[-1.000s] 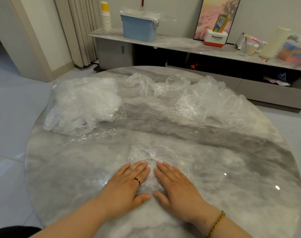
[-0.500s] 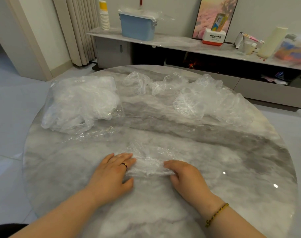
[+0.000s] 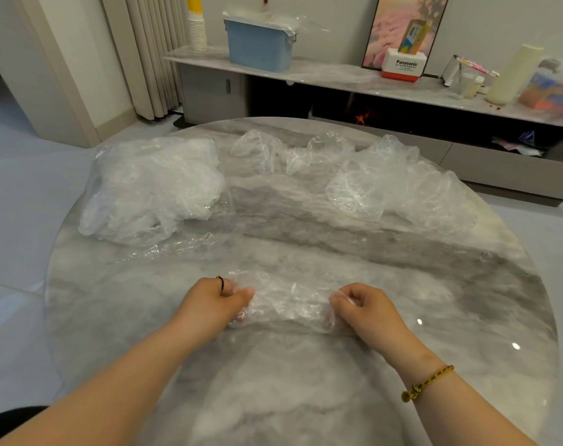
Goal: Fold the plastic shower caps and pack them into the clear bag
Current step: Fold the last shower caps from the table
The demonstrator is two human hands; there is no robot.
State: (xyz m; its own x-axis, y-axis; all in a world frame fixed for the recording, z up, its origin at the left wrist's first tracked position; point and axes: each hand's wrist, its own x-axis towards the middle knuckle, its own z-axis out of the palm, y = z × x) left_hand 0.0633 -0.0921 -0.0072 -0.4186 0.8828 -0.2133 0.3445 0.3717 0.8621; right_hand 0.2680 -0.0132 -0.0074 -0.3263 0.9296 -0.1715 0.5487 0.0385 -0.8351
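Shower cap (image 3: 289, 305), now a narrow crumpled band at the near centre of the counter (image 3: 305, 397), held between the left hand (image 3: 209, 304) and right hand (image 3: 367, 312). The fingers (image 3: 349, 296), pressed flat on it a second ago, now curl and pinch each end. Flattening appears complete and folding under way. The clear bag (image 3: 151, 185) lies far left.

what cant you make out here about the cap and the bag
Head view:
- Fingertips of left hand and right hand: curled into the shower cap they grip.
- Number of caps in the clear bag: crumpled film blends together.
- Count of loose caps: overlapping, transparent.
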